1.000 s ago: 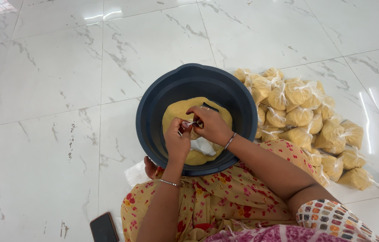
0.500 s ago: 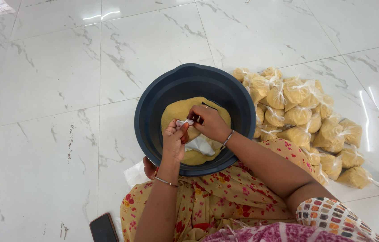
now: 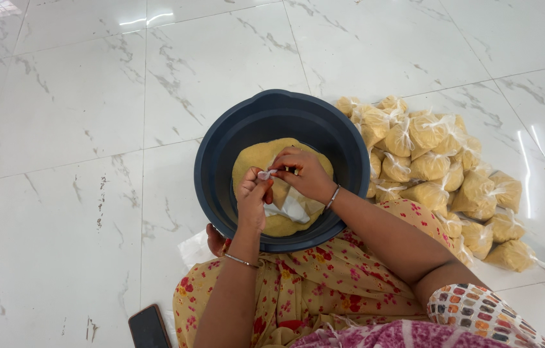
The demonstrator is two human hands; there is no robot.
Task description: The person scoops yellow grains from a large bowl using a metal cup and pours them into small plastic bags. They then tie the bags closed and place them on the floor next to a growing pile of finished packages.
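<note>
Both my hands pinch the bag [image 3: 288, 205] neck over the tub [image 3: 221, 148]: left hand [image 3: 254, 193] holds it shut, right hand [image 3: 308, 175] should knot snugly.

Both hands [image 3: 282, 183] pinching a small clear bag's neck [image 3: 265, 174] over the dark blue tub [image 3: 221, 138] of yellow powder [image 3: 253, 158].

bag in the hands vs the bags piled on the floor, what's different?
The small bag sits in the tub, its neck pinched between left hand and right hand; the piled bags lie untouched on the floor, necks already tied. All are clear plastic with yellow powder.
</note>
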